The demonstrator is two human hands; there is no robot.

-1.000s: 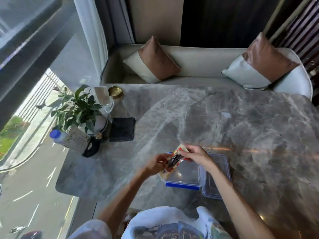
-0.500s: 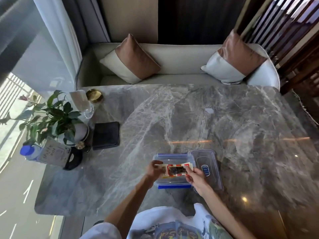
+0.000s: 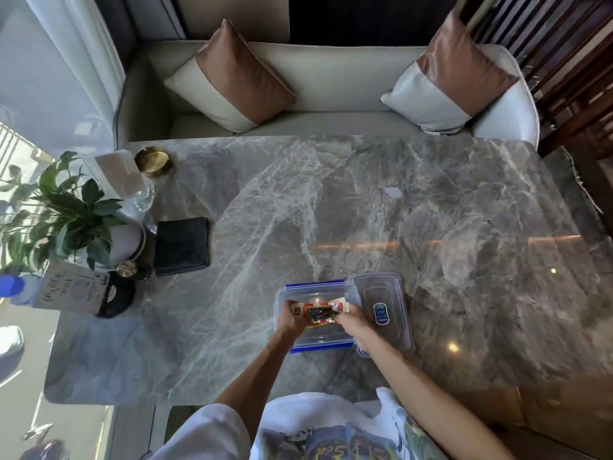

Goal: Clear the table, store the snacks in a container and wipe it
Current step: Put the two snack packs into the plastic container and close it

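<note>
A: Step?
B: Storing snacks. Both hands hold one snack packet flat over the open clear container. Left hand pinches its left end, right hand pinches its right end.
A: Packet in the container yet?
B: Not released. It sits over the opening; can't tell if it touches the bottom.
A: Lid?
B: Lid lies on the tabletop, touching the container's right side.
A: Next move?
B: My guess: lower the packet, let go with both hands, then fit and snap the lid. Packet spans nearly the container's width, so keep it level.
A: Wiping?
B: Not started. Dark folded cloth lies well left, near the plant.
</note>
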